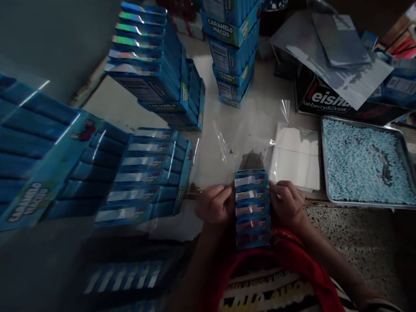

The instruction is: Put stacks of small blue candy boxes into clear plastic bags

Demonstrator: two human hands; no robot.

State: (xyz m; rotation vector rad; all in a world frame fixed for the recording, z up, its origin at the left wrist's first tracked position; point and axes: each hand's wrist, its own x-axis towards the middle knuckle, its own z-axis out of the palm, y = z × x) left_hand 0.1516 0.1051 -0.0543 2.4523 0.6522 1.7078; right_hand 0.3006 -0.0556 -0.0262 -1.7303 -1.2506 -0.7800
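A stack of small blue candy boxes (252, 208) stands between my two hands at the table's near edge. My left hand (215, 203) is closed on the stack's left side and my right hand (287, 203) is closed on its right side. A clear plastic bag (247, 134) lies just beyond the stack, its open end around the stack's far end.
A metal tray (403, 149) of small light-blue candies sits at the right. White sheets (297, 158) lie beside it. Tall piles of blue "Caramelo Macizo" cartons (152, 78) stand at the back, more packed blue boxes (146, 173) at the left. A dark carton (325, 104) under grey sheets lies back right.
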